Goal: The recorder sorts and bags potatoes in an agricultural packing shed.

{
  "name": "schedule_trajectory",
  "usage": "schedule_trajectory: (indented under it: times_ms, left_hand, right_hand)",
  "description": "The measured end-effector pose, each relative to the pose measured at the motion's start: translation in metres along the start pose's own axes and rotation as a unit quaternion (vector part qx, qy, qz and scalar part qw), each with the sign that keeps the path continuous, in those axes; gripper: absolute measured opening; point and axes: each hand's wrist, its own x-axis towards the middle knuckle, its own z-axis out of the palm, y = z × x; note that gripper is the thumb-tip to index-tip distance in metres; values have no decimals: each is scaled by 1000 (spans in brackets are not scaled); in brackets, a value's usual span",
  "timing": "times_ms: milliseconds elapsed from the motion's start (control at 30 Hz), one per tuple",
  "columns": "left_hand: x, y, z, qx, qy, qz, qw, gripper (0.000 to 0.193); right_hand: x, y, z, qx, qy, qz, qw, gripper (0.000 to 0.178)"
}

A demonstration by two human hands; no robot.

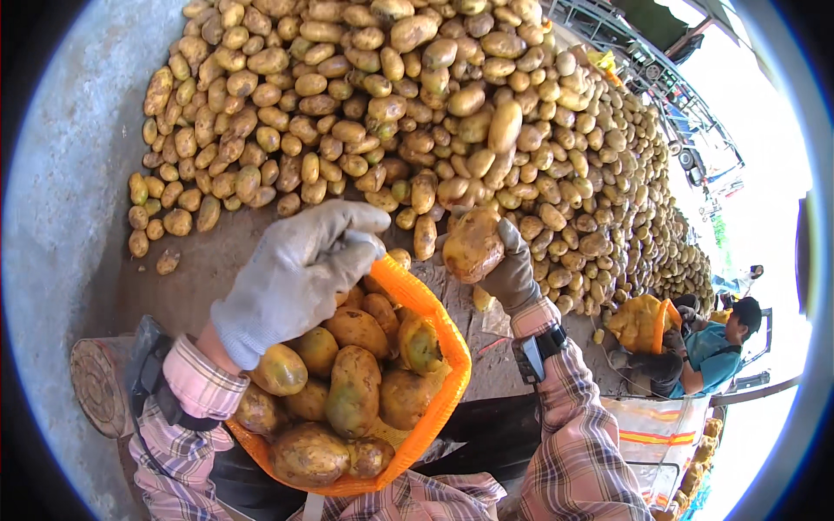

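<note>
An orange mesh bag (452, 347) stands upright in front of me, its mouth wide and several brownish-yellow potatoes (354, 392) inside. Some of these have green patches. My left hand (300, 273), in a grey-white glove, reaches over the bag's far left side, fingers closed at the orange rim; the exact grip is partly hidden. Beyond the bag's right rim, my gloved right hand (514, 267) is closed around a large potato (473, 245) with brown blotches, held up off the floor. Thumb and fingers are partly hidden behind that potato.
A huge heap of potatoes (347, 95) spreads across the far side and to the right. A grey wall (69, 174) bounds the left, with a round wooden stump (97, 386) near it. At right sits a co-worker (717, 347) with another orange bag (641, 323), near a white sack (656, 434).
</note>
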Motion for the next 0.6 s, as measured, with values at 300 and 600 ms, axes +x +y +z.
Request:
schedule_trajectory:
  times_ms: [300,600]
  left_hand:
    - [-22,23,28,-148,36,-21,988,34]
    - [-38,35,34,-19,32,47,998,55]
  right_hand:
    - [-48,-21,136,-159,-66,-1,985,70]
    - [-52,2,138,-558,-96,-330,755,83]
